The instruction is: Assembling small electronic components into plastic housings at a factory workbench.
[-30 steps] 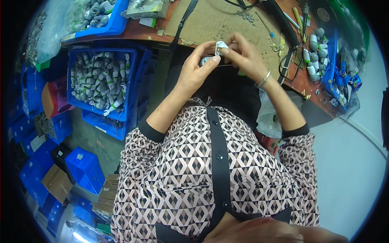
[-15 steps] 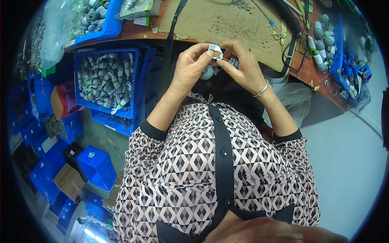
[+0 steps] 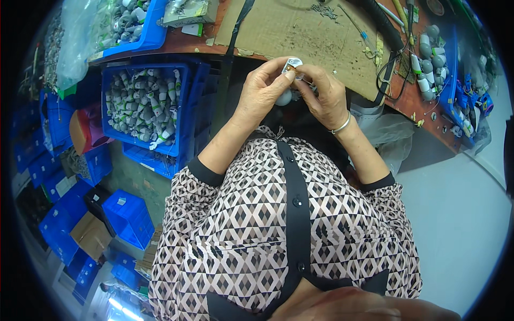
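Over the near edge of the workbench, my left hand (image 3: pixel 261 92) pinches a small white plastic housing (image 3: pixel 292 62) between thumb and fingers. An orange-brown piece (image 3: pixel 289 68) shows inside the housing's open face. My right hand (image 3: pixel 328 99) is closed at the housing's right side, thumb and forefinger brought together there. What lies between those fingertips is too small and hidden to name. Just under my hands hangs a rounded grey part (image 3: pixel 284 98), partly covered by my left fingers; whether it joins the housing cannot be seen.
A cardboard sheet (image 3: pixel 289 32) with scattered small metal bits covers the bench's middle. Grey-and-white parts fill a blue crate (image 3: pixel 182 107) at left and a blue tray (image 3: pixel 155 27) above it. More grey-and-white parts (image 3: pixel 426 67) lie at right beside a black cable (image 3: pixel 381 77).
My hands have shifted slightly right with the housing, which has turned a little. My right fingertips have come up closer against it, and the thin orange strand seen before is now hidden.
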A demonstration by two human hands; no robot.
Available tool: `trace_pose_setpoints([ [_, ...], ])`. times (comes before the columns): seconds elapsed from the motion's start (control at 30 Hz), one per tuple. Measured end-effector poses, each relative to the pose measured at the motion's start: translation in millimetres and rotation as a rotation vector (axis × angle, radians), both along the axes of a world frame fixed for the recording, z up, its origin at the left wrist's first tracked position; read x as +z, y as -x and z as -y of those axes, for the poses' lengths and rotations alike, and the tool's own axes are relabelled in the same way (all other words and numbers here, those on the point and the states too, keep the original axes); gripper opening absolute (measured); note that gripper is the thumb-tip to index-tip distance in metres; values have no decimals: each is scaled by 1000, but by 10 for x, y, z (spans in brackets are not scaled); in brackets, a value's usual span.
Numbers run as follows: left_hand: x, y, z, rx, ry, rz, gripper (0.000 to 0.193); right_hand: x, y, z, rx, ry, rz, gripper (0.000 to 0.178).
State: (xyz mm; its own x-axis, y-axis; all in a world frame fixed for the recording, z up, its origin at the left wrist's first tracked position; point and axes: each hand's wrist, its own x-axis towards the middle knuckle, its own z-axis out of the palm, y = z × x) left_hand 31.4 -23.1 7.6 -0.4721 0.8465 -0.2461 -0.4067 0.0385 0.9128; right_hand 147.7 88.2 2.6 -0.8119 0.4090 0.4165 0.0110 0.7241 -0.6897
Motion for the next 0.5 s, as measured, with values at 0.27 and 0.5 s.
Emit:
trace_pose_setpoints([
  [0.27, -54, 38, -2, 66, 20, 34, 27, 113, -66, -14, 41, 500, 196, 35],
  [0.5, -42, 28, -6, 60, 47, 64, 27, 145, -242, -172, 120, 439, 317, 36],
])
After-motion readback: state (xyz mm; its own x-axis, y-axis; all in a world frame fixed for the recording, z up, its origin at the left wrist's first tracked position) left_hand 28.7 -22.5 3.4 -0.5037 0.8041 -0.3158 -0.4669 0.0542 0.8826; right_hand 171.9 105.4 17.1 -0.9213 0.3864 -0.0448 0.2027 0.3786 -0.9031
